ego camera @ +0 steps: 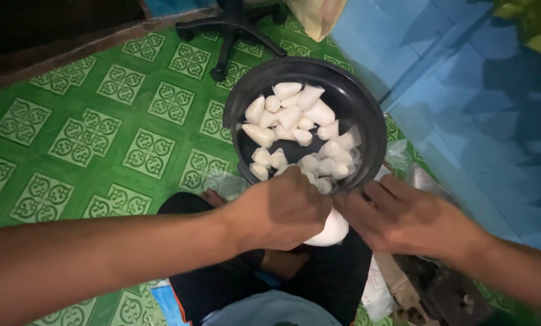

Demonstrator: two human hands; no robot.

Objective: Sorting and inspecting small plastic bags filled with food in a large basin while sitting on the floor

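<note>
Both hands closing on one white pouch just below the black bowl

We are looking down at the green patterned floor (pixel 101 133) filling the left of the frame, with the round black bowl (pixel 367 115) sitting at centre top, heaped with small white filled pouches (pixel 288 115). Below the bowl's near rim, we are holding a single white pouch (pixel 332 230) at the lower centre of the frame, bulging downward between our hands. Our left hand (pixel 279 211) is curling its grip over the pouch's top, fingers narrow and pinched on it. Our right hand (pixel 412 217) is coming in from the right, fingertips meeting the same top edge; we cannot tell how tightly. The bowl is lying directly above the grip, equally near both hands.
</note>
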